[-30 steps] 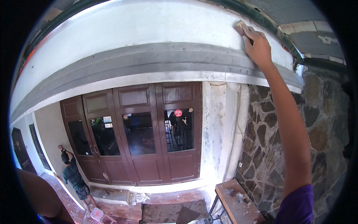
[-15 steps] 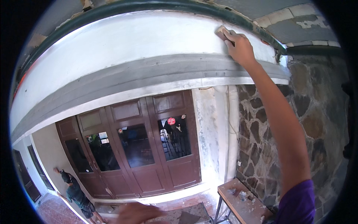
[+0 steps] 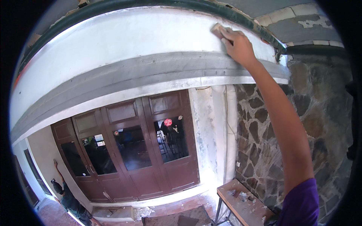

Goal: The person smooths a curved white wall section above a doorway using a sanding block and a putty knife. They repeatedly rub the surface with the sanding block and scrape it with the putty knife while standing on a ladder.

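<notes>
My right hand (image 3: pixel 239 47) reaches high up, its fingers closed around a small tan sanding block (image 3: pixel 217 30). The block's face rests on the white-painted beam (image 3: pixel 151 35), close under the dark green pipe (image 3: pixel 247 20). Below the white band runs a grey ledge (image 3: pixel 151 67). The right forearm and purple sleeve come up from the lower right. My left hand is out of the picture.
A small table (image 3: pixel 245 203) strewn with paint flakes stands below, beside the stone wall (image 3: pixel 301 113). Brown panelled doors (image 3: pixel 130 150) with glass fill the middle. Another person (image 3: pixel 71 201) reaches up to a wall at lower left. A mat (image 3: pixel 184 218) lies on the floor.
My right hand and the block have shifted slightly left and up in the picture, as has most of the scene. My left hand, blurred at the bottom before, has left view.
</notes>
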Tool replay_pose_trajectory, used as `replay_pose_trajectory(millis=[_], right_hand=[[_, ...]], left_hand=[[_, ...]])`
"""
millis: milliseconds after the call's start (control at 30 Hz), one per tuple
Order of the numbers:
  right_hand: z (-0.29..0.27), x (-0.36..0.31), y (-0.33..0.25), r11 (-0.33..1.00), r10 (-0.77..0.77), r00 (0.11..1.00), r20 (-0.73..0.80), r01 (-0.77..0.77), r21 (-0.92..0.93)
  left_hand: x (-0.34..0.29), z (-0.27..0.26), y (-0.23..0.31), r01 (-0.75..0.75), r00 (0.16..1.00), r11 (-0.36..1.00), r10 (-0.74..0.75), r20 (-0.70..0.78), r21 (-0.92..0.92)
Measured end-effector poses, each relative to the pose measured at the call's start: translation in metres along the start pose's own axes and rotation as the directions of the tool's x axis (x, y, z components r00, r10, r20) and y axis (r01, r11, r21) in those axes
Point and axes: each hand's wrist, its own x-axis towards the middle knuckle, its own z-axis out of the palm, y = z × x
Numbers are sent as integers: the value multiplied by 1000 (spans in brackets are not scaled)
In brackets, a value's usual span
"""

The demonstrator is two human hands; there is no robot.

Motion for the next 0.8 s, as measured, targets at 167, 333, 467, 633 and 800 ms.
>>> replay_pose_trajectory(millis=[167, 333, 467, 633, 800], right_hand=[[-6, 1, -13, 966, -257, 966, 20, 256, 32], [-10, 1, -8, 1000, 19, 995, 96, -18, -13], [-6, -5, -2, 994, -108, 993, 38, 108, 6], [-5, -9, 2, 993, -108, 994, 10, 109, -42], [-8, -2, -1, 990, 96, 993, 68, -89, -106]], left_hand=[[5, -15, 2, 66, 996, 996, -62, 60, -63], [10, -28, 17, 92, 995, 991, -90, 32, -97], [9, -23, 17, 140, 989, 990, -139, 53, -27], [15, -28, 5, -50, 997, 998, 53, -54, 43], [17, -158, 38, -201, 834, 924, -12, -551, -324]])
